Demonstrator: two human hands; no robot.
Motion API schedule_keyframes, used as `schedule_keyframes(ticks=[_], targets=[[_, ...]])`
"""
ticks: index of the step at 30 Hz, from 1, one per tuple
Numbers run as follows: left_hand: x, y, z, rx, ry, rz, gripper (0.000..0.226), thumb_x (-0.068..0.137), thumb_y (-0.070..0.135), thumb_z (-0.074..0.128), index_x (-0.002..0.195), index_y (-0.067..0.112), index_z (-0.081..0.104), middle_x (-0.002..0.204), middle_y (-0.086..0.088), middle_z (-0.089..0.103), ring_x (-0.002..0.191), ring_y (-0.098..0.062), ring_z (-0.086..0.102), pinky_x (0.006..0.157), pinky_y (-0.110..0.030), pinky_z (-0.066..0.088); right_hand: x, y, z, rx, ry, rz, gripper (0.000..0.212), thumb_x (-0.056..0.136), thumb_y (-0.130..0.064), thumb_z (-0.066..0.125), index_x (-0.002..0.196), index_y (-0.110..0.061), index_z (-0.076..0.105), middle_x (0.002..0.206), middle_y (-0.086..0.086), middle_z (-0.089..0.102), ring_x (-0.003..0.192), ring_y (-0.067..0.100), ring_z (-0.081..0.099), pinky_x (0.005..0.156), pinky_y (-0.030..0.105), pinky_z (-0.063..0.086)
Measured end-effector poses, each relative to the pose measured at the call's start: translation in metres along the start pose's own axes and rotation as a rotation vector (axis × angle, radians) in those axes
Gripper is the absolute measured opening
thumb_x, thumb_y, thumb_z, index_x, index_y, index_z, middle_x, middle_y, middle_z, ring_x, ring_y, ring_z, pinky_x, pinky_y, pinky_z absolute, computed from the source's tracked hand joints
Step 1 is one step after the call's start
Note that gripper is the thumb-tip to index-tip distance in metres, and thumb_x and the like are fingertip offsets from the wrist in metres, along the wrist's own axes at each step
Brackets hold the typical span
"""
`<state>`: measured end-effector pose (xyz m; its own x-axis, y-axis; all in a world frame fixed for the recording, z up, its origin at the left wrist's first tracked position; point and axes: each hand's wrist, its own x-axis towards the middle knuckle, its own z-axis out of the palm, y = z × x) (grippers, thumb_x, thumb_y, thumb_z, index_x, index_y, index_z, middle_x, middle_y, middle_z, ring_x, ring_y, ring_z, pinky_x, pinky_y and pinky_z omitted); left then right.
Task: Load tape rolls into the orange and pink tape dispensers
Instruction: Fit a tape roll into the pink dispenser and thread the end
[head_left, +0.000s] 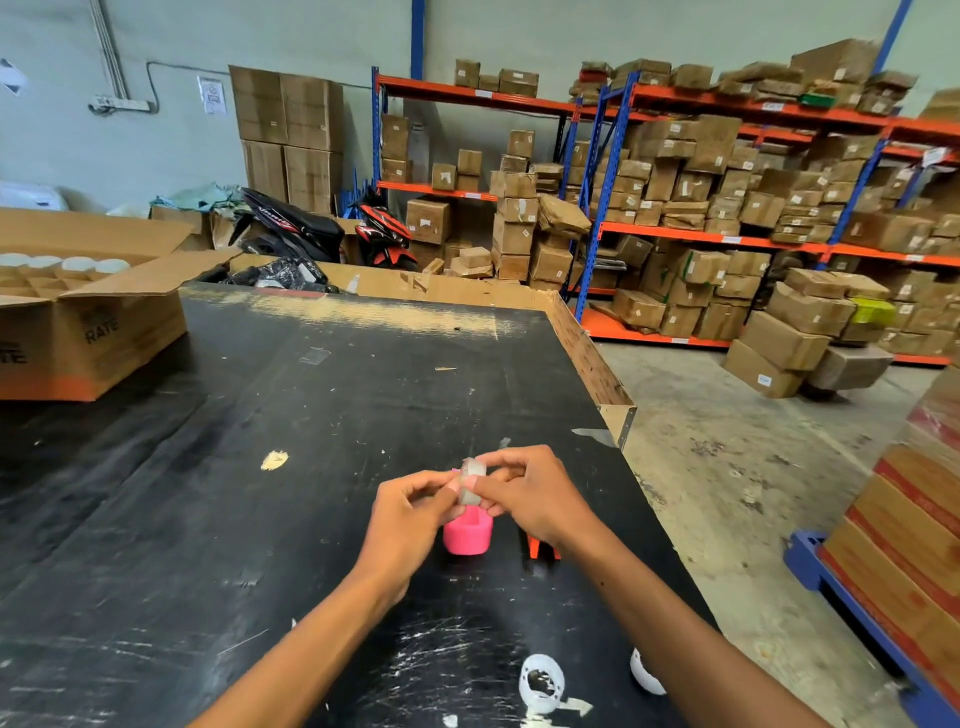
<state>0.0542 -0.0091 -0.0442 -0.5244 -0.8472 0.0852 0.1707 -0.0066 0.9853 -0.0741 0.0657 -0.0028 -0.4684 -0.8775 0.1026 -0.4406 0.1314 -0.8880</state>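
Both hands meet over the black table (311, 467) around a small clear tape roll (472, 486). My right hand (530, 493) grips the roll and my left hand (410, 514) pinches at its near edge. Just below the roll stands the pink tape dispenser (467, 535) on the table. The orange tape dispenser (537, 548) shows only as a small piece under my right wrist. Two more clear tape rolls lie near the front edge, one (542, 682) between my forearms and another (644, 673) partly hidden by my right forearm.
An open cardboard box (88, 322) with white items inside sits at the table's left. The table's right edge (618, 410) drops to a concrete floor. Stacked boxes on a blue pallet (852, 613) stand at the right. Shelves of parcels and a motorbike fill the background.
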Motion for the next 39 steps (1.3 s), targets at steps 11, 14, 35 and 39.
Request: schedule_keyframes(ticks=[11, 14, 35, 39], targets=[[0.024, -0.040, -0.016, 0.488, -0.203, -0.041, 0.040, 0.087, 0.013, 0.064, 0.126, 0.019, 0.064, 0.130, 0.005, 0.065, 0.125, -0.010, 0.055, 0.110, -0.031, 0.038, 0.040, 0.017, 0.001, -0.210, -0.110, 0.163, 0.018, 0.081, -0.018, 0.071, 0.087, -0.003, 0.074, 0.069, 0.009, 0.066, 0.068, 0.015, 0.059, 0.076, 0.037, 0.048], [0.023, -0.042, -0.019, 0.492, -0.205, -0.069, 0.050, 0.088, 0.030, 0.065, 0.135, 0.017, 0.055, 0.141, 0.003, 0.056, 0.132, -0.013, 0.049, 0.114, -0.035, 0.036, 0.045, 0.023, 0.006, -0.266, -0.151, 0.153, 0.018, 0.078, -0.016, 0.073, 0.091, -0.004, 0.076, 0.079, 0.008, 0.069, 0.078, 0.013, 0.058, 0.080, 0.037, 0.049], [0.022, -0.045, -0.021, 0.522, -0.188, -0.086, 0.060, 0.084, 0.042, 0.066, 0.139, 0.022, 0.051, 0.146, 0.000, 0.051, 0.135, -0.016, 0.046, 0.115, -0.035, 0.036, 0.060, 0.027, 0.006, -0.308, -0.281, 0.071, 0.025, 0.071, -0.011, 0.081, 0.093, -0.002, 0.072, 0.078, 0.011, 0.057, 0.075, 0.020, 0.049, 0.072, 0.035, 0.042], [0.022, -0.044, -0.021, 0.534, -0.200, -0.085, 0.054, 0.088, 0.037, 0.063, 0.139, 0.023, 0.051, 0.146, 0.001, 0.052, 0.134, -0.016, 0.046, 0.115, -0.037, 0.036, 0.061, 0.028, 0.003, -0.279, -0.291, 0.030, 0.021, 0.071, -0.004, 0.080, 0.088, 0.000, 0.068, 0.082, 0.013, 0.064, 0.076, 0.020, 0.056, 0.080, 0.041, 0.050]])
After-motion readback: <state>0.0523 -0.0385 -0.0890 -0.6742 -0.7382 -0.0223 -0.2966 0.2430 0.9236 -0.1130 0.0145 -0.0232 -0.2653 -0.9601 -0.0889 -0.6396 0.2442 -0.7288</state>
